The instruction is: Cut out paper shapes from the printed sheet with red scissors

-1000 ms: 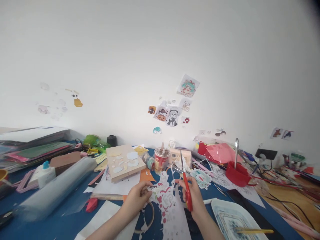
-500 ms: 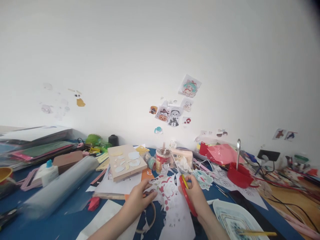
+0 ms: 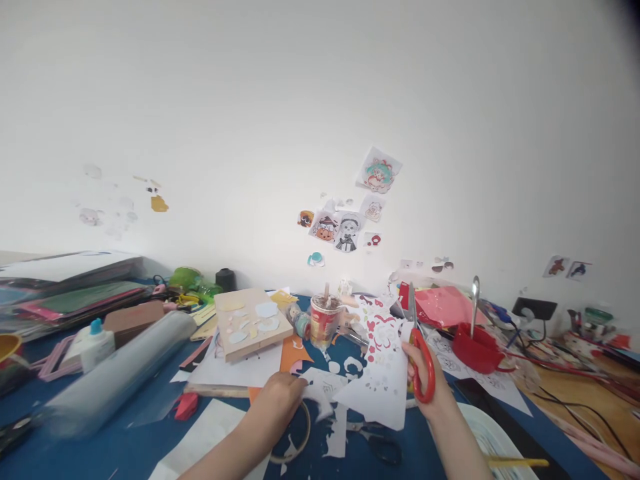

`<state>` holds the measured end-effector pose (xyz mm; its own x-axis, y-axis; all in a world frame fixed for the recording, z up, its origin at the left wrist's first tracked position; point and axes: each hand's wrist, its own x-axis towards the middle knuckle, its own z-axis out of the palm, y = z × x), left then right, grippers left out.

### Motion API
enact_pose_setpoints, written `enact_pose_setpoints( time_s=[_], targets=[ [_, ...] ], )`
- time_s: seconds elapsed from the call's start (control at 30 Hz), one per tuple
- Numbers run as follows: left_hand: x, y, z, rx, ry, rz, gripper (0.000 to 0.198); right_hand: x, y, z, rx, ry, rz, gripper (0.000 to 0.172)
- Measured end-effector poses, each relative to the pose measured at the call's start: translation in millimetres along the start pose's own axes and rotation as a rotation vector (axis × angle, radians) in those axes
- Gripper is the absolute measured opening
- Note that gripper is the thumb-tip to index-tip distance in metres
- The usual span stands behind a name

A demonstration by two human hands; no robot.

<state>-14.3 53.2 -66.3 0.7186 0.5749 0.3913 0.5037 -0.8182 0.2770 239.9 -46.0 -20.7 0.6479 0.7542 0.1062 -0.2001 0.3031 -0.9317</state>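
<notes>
My right hand (image 3: 425,380) is closed around red-handled scissors (image 3: 424,367), whose blades point up. The same hand holds the right edge of a white paper sheet (image 3: 385,383) with red printed shapes and an irregular cut edge. My left hand (image 3: 280,403) is closed, low over the desk, with its fingertips at a white paper scrap (image 3: 325,385); the fingertips are partly hidden. Beneath that hand lies a tape roll (image 3: 306,437). A second, dark-handled pair of scissors (image 3: 383,447) rests on the blue desk below the sheet.
A beige block (image 3: 250,343) with pale cutouts stands on papers behind my left hand. Beyond the sheet is a drink cup (image 3: 325,320) with a straw. To the right are a red pot (image 3: 480,350), a white tray (image 3: 480,420) with a brush (image 3: 520,461), and cables.
My right hand has moved right with the sheet and red scissors, raising the sheet. My left hand has come away from the sheet, uncovering scraps and the dark scissors on the desk.
</notes>
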Motion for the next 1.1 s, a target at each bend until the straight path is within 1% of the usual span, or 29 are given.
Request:
enact_pose_setpoints(
  time_s=[0.03, 0.1, 0.2, 0.27, 0.3, 0.33, 0.43, 0.5, 0.57, 0.63, 0.7, 0.77, 0.83, 0.87, 0.93, 0.97, 1.03, 1.1],
  targets=[
    [-0.3, 1.9, -2.6, -0.052, -0.001, -0.087, 0.030, 0.0, -0.1, -0.3, 0.018, 0.005, 0.004, 0.034],
    [0.2, 5.6, -8.6, -0.260, -0.001, -0.222, 0.030, 0.0, -0.7, -0.2, 0.048, 0.024, 0.010, 0.035],
    [3.1, 8.0, -14.9, -0.546, -0.019, -0.366, 0.028, 0.2, -0.9, 0.7, 0.075, 0.049, 0.030, 0.037],
    [4.5, 7.6, -17.0, -0.618, -0.008, -0.428, 0.030, 0.8, -0.1, 0.8, 0.083, 0.054, 0.039, 0.037],
    [4.7, 7.3, -17.6, -0.601, 0.013, -0.429, 0.031, 1.3, 0.6, 0.5, 0.086, 0.055, 0.038, 0.037],
    [4.2, 7.2, -18.0, -0.550, 0.047, -0.401, 0.031, 1.9, 1.2, 0.0, 0.088, 0.055, 0.034, 0.036],
    [-0.4, 8.6, -15.3, -0.260, 0.165, -0.183, 0.032, 4.0, 2.6, -2.6, 0.076, 0.042, 0.012, 0.036],
    [-4.9, 10.4, -9.3, -0.084, 0.198, -0.075, 0.033, 4.6, 2.6, -3.1, 0.041, 0.034, -0.008, 0.034],
    [-9.0, 11.8, -1.8, -0.019, 0.210, -0.064, 0.035, 3.3, 1.9, -0.7, -0.012, 0.022, -0.026, 0.030],
    [-11.2, 13.1, 3.2, -0.069, 0.210, -0.070, 0.035, -0.7, 1.5, 5.8, -0.067, -0.013, -0.031, 0.030],
    [-11.1, 15.2, 2.5, -0.186, 0.191, -0.128, 0.034, -7.3, 1.7, 15.8, -0.114, -0.071, -0.030, 0.031],
    [-8.8, 18.4, -3.4, -0.359, 0.157, -0.213, 0.035, -15.6, 2.5, 27.0, -0.151, -0.125, -0.026, 0.033],
    [-5.2, 21.8, -11.3, -0.552, 0.154, -0.283, 0.037, -24.4, 3.0, 36.9, -0.190, -0.179, -0.013, 0.034],
    [-3.2, 23.1, -14.9, -0.642, 0.170, -0.307, 0.039, -28.5, 3.0, 40.8, -0.212, -0.211, 0.000, 0.033],
    [0.3, 24.1, -20.3, -0.767, 0.246, -0.349, 0.043, -35.3, 2.2, 46.0, -0.249, -0.278, 0.019, 0.032],
    [1.5, 23.7, -22.3, -0.792, 0.296, -0.373, 0.047, -37.9, 1.5, 47.3, -0.263, -0.308, 0.024, 0.032],
    [2.7, 22.1, -25.8, -0.764, 0.378, -0.403, 0.051, -41.0, 0.1, 48.0, -0.281, -0.348, 0.025, 0.031],
    [2.6, 20.6, -29.4, -0.681, 0.392, -0.377, 0.045, -42.1, -0.7, 46.8, -0.299, -0.378, 0.022, 0.030]
  ],
)
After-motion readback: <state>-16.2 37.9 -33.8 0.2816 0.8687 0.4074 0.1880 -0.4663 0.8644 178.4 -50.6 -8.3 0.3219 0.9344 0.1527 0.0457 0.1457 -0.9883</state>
